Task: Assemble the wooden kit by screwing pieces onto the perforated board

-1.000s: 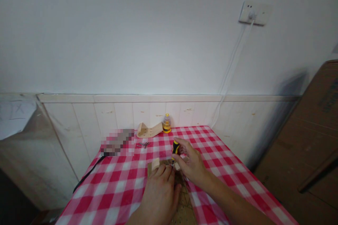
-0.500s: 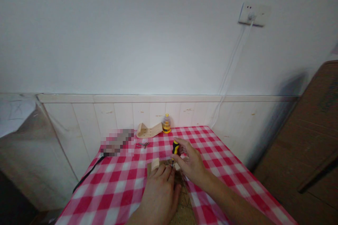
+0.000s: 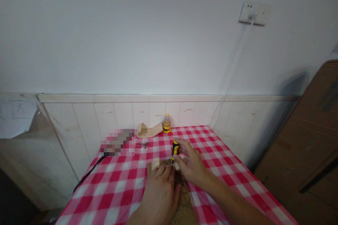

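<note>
My right hand [image 3: 190, 160] is closed round the yellow and black handle of a screwdriver [image 3: 175, 148], which stands nearly upright. Its tip points down beside the fingertips of my left hand [image 3: 161, 186]; the exact contact point is too small to make out. The left hand is bent over a pale wooden piece [image 3: 155, 164], its fingers pressed against it and hiding much of it. Under both lies a brown board [image 3: 185, 205] with lines and small dots on its surface.
A red and white checked cloth [image 3: 118, 190] covers the table. Farther back are several screws [image 3: 143, 144], a curved wooden part with holes [image 3: 149, 132] and a yellow-based clear container [image 3: 166, 124]. A blurred item with a black strap [image 3: 91, 170] lies left. Cardboard [image 3: 298, 154] leans at right.
The hands and the screwdriver stay almost in place. My right fingers have shifted slightly round the handle.
</note>
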{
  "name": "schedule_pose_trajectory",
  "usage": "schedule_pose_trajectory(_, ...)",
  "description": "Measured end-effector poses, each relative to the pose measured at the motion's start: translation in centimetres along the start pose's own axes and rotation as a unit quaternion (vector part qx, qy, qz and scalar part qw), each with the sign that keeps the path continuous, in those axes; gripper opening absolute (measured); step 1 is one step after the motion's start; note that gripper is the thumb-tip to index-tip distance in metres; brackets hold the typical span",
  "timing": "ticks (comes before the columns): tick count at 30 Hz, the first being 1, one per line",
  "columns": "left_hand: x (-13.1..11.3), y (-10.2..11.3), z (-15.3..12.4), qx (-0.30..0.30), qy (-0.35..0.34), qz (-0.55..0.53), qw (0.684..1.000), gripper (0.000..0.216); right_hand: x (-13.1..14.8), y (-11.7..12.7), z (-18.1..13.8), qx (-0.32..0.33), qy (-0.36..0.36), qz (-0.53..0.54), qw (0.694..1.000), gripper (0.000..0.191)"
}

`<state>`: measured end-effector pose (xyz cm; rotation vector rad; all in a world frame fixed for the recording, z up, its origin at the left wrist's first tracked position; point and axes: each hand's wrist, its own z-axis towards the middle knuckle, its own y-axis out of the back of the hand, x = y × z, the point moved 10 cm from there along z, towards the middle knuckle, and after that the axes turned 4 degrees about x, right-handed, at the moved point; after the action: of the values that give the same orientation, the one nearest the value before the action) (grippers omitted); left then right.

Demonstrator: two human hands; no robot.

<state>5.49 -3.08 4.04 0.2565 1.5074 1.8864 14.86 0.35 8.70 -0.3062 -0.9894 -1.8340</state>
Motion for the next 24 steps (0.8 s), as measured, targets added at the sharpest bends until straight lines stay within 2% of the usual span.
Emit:
schedule_pose_trajectory(9, -0.2, 0.6, 0.0, -0.016, -0.004, 0.005, 1.0, 0.034, -0.6, 0.8, 0.1, -0.029, -0.014, -0.016, 0.999, 0.049)
schedule_pose_trajectory(16, -0.1, 0.1, 0.0, 0.002, 0.008, 0.012, 1.0, 0.036, -0.4, 0.3, 0.1, -0.01, 0.011, -0.034, 0.999, 0.049)
schedule_pose_trajectory(21, -0.1, 0.2, 0.0, 0.0, 0.006, 0.006, 1.0, 0.039, 0.9, 0.1, -0.1, 0.001, 0.038, -0.051, 0.998, 0.051)
schedule_pose_trajectory(24, -0.1, 0.2, 0.0, -0.002, 0.003, 0.0, 1.0, 0.038, 1.2, -0.1, -0.2, 0.009, 0.031, -0.044, 0.998, 0.053)
